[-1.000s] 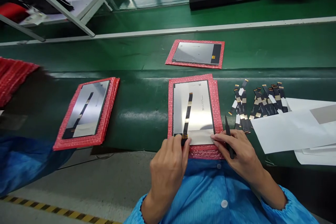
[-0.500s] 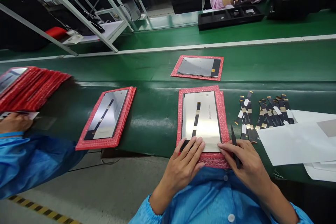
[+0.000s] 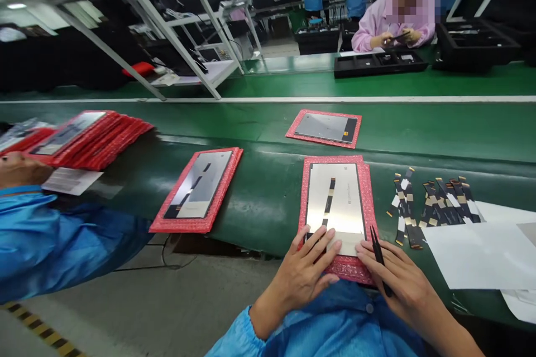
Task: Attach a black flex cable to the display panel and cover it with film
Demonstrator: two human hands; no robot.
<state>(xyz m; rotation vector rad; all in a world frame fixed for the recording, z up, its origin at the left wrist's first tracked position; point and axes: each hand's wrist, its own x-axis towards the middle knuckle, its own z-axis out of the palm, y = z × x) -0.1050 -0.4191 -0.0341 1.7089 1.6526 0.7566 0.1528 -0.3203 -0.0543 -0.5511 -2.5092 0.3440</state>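
Observation:
A display panel (image 3: 354, 201) with a silvery back lies in front of me on red bubble-wrap sheets (image 3: 309, 178). A dark flex cable (image 3: 329, 201) runs along its back, its lower end hidden by my fingers. Spread fingers of my left hand (image 3: 307, 268) rest flat on the panel's lower left part. At the lower right corner, the fingertips of my right hand (image 3: 404, 276) touch the panel's edge. Black tweezers (image 3: 379, 256) are held in that hand, tips pointing up and away from me.
Several loose flex cables (image 3: 444, 203) and white sheets (image 3: 477, 251) lie on the right. Another panel on red wrap (image 3: 196, 189) is to the left, a further one (image 3: 324, 126) behind. A co-worker's sleeve (image 3: 62, 240) reaches in beside a red-wrapped stack (image 3: 113, 139). Someone sits across the bench.
The view has tilted up and shifted left, so everything sits lower and farther right. Both my hands keep their places on the panel. The co-worker's hand at left has moved off the white card.

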